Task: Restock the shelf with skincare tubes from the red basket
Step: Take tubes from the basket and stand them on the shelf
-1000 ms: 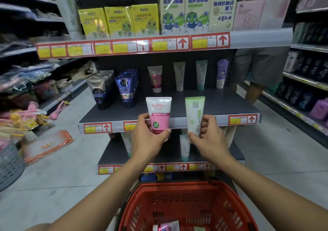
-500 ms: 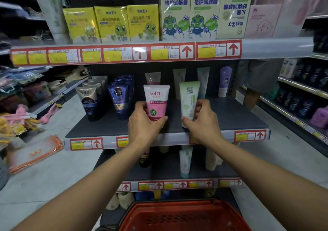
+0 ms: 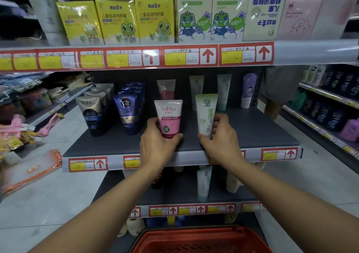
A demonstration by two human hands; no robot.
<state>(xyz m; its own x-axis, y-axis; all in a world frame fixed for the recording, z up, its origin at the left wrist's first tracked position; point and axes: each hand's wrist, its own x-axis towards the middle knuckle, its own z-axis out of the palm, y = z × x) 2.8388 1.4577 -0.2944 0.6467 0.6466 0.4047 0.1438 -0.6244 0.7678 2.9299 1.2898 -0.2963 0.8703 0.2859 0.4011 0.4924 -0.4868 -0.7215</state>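
Left grip (image 3: pixel 157 146) curls round an upright pink-and-white plastic Softto tube (image 3: pixel 168 117); right grip (image 3: pixel 221 140) pinches an upright pale green tube (image 3: pixel 206 113), both near the dark grey shelf's (image 3: pixel 262 136) front edge.

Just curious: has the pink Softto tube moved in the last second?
Yes. The pink Softto tube went from before the shelf's front edge to over it, deeper in.

Two bare forearms, no sleeves, left hand (image 3: pixel 157 146) & right hand (image 3: pixel 221 140) ungloved
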